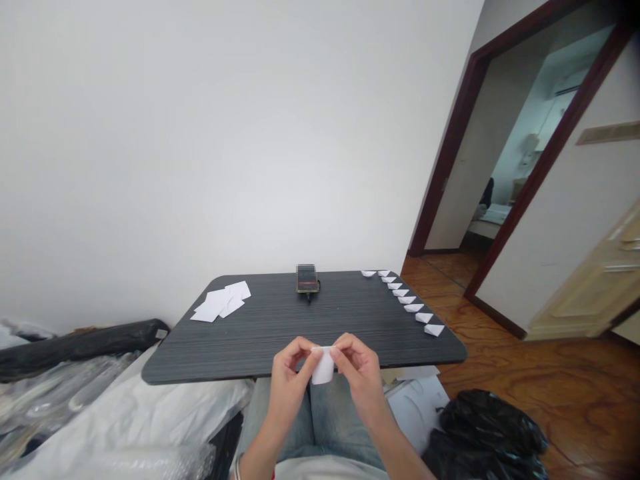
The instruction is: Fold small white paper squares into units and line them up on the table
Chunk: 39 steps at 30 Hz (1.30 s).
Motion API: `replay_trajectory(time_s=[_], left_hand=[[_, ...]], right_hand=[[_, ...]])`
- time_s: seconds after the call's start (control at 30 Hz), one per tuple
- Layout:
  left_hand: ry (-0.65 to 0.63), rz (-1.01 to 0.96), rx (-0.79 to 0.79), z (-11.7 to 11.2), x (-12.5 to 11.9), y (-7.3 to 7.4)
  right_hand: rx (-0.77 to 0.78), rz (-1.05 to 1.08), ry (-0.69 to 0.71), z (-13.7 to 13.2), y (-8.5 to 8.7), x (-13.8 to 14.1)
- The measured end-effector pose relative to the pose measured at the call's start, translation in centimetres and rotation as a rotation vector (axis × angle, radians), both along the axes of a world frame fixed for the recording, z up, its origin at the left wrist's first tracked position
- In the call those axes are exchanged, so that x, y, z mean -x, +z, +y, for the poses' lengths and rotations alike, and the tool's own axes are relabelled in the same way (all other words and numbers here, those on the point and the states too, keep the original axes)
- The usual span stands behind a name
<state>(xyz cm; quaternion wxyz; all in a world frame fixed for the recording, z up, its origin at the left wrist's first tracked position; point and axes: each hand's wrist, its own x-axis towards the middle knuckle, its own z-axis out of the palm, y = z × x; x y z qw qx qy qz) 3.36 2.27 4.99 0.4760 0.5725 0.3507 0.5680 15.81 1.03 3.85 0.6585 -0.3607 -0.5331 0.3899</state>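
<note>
A small white piece of paper (323,369) is pinched by its upper corners between my two hands, just at the table's near edge and above my lap. My left hand (290,377) grips its left side with thumb and forefinger. On the right side, my right hand (361,373) holds it the same way. Several loose white paper sheets (215,305) lie overlapping on the table's left part. Along the right edge runs a row of small folded white paper pieces (413,308), boat-like in outline.
The dark wood-grain table (280,333) stands against a white wall. A phone-like device (307,279) sits on a stand at its far middle. Plastic-wrapped items (125,420) lie at lower left; black plastic bags (490,433) rest on the floor at right, near a doorway.
</note>
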Motion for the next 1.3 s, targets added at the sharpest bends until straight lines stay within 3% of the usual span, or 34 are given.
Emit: replay_trajectory(time_s=[0.23, 0.43, 0.6, 0.83, 1.03, 1.3], left_hand=[[-0.046, 0.126, -0.012, 0.56, 0.76, 0.04], [0.131, 0.222, -0.115, 0.23, 0.74, -0.29], [0.173, 0.202, -0.134, 0.00, 0.42, -0.30], [0.049, 0.188, -0.080, 0.37, 0.57, 0.05], [-0.018, 0.293, -0.053, 0.94, 0.89, 0.21], [0.140, 0.310, -0.128, 0.70, 0.95, 0.11]], right_hand=[[-0.079, -0.250, -0.028, 0.12, 0.32, -0.88], [0.052, -0.092, 0.018, 0.08, 0.31, -0.24], [0.084, 0.021, 0.083, -0.02, 0.02, 0.10], [0.055, -0.075, 0.029, 0.21, -0.30, -0.38], [0.106, -0.309, 0.102, 0.54, -0.07, -0.87], [0.150, -0.357, 0.042, 0.45, -0.43, -0.50]])
